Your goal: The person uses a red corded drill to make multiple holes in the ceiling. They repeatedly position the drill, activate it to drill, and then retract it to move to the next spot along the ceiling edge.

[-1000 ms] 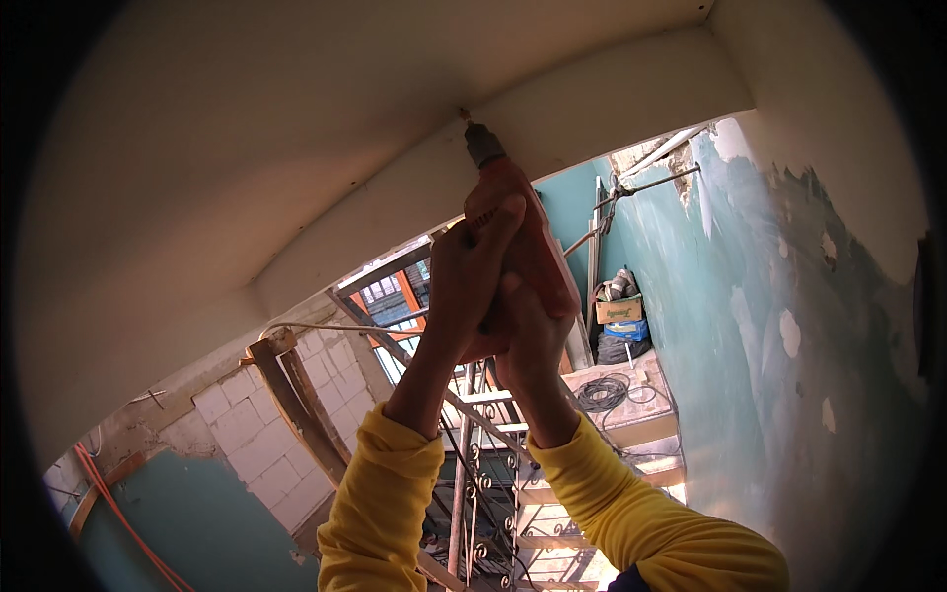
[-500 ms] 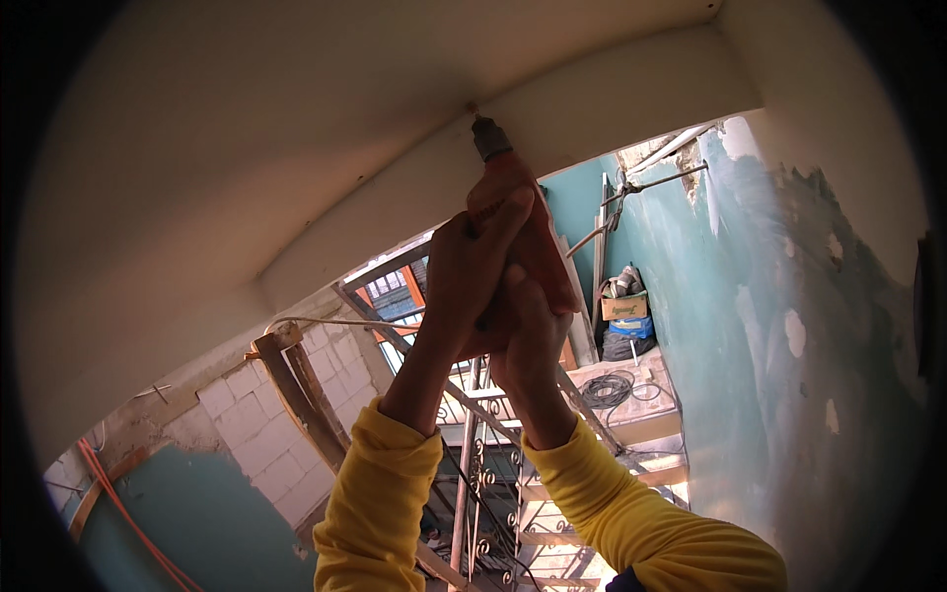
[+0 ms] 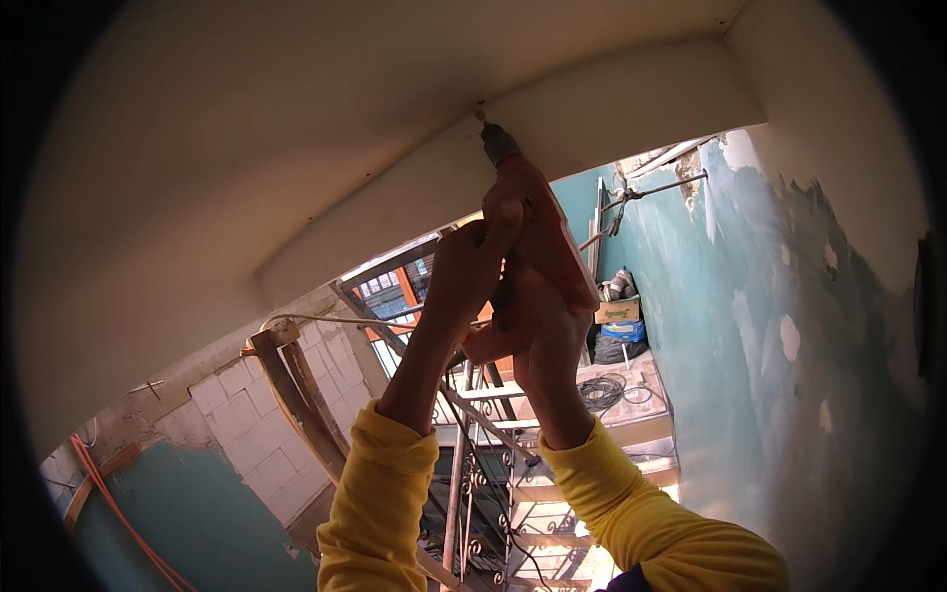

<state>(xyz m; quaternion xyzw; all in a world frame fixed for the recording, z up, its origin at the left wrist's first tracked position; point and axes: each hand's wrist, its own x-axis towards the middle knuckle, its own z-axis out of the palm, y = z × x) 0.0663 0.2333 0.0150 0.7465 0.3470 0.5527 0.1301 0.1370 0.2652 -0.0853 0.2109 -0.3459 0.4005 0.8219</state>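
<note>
Overhead, a red drill (image 3: 547, 232) with a grey chuck (image 3: 501, 145) points its bit up at the seam between the pale ceiling (image 3: 326, 109) and a vertical boxed strip (image 3: 621, 99). My left hand (image 3: 472, 266) is closed on the drill's body, thumb along its side. My right hand (image 3: 547, 335) is closed on the drill lower down, around the handle; most of the handle is hidden behind it. Both forearms are in yellow sleeves.
Behind and below are stairs (image 3: 552, 513) with scrollwork railing (image 3: 473, 493), timber posts (image 3: 286, 385), a white block wall (image 3: 237, 424), orange cables (image 3: 118, 523), a landing with coiled cable (image 3: 602, 395) and a cardboard box (image 3: 617, 312), and a patchy teal wall (image 3: 750, 326).
The drill and my right hand have shifted a little to the right, the chuck slightly lower in the picture; more of the red handle shows between my hands. Both hands keep hold.
</note>
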